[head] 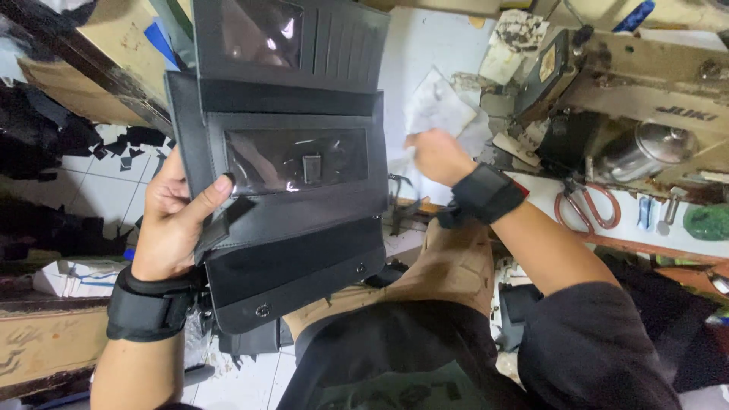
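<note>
Your left hand (pixel 171 220) grips the open wallet (pixel 292 167) by one edge; it could slip while your right hand (pixel 434 156), fingers curled shut, reaches away.

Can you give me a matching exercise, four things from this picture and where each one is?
1. wallet
2. scissors
3. sewing machine
4. right hand

A. lying on the bench, red handles
B. held open in the left hand
C. reaching toward the white paper scraps
D. standing at the upper right

Pairs: 1-B, 2-A, 3-D, 4-C
</note>
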